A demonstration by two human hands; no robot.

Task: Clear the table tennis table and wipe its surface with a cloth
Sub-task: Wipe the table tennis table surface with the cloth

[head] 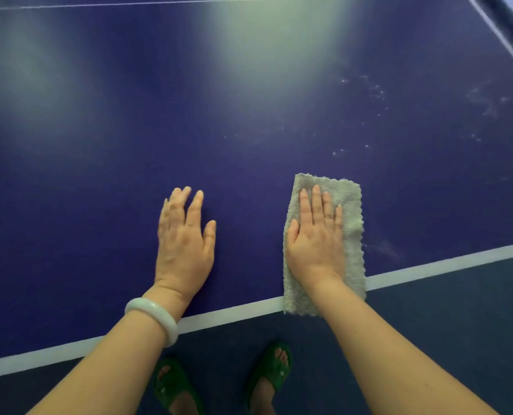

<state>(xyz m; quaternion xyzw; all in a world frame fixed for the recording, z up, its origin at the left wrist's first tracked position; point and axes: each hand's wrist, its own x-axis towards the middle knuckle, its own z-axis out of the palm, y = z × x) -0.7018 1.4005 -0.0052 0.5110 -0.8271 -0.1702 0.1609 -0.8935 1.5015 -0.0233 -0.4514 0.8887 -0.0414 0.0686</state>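
Floor (429, 324) nearest the viewer: dark, with two green slippers (174, 384) on the person's feet, toes pointing at the table. Both forearms reach forward over the white edge line (444, 265) of the blue tabletop (99, 175). A pale bangle (153, 317) sits on the left wrist.

Left hand (186, 241): flat on the bare tabletop just inside the edge line, holding nothing. Its fingers (195, 205) are straight and slightly spread. Judged to be a brace for the lean.

Right hand (316, 238): palm down on a folded grey-green cloth (351, 205), fingers (316, 202) straight and close together, pressing rather than gripping. The cloth lies lengthwise away from the person. Its near end overlaps the edge line and its far end shows just past the fingertips.

Step in hand, by judgement: the wipe, not the clearing.

Farther out and to the right, pale specks and smears (369, 91) mark the tabletop, well apart from the cloth. Broad glare crosses the middle. A thin white line (99, 6) runs along the top, and a dark strip (512, 34) at the top right corner cannot be identified.

Next move, by judgement: push the cloth forward and rightward across the specks under even, flat pressure. The reach is long, so the left hand should take the weight.
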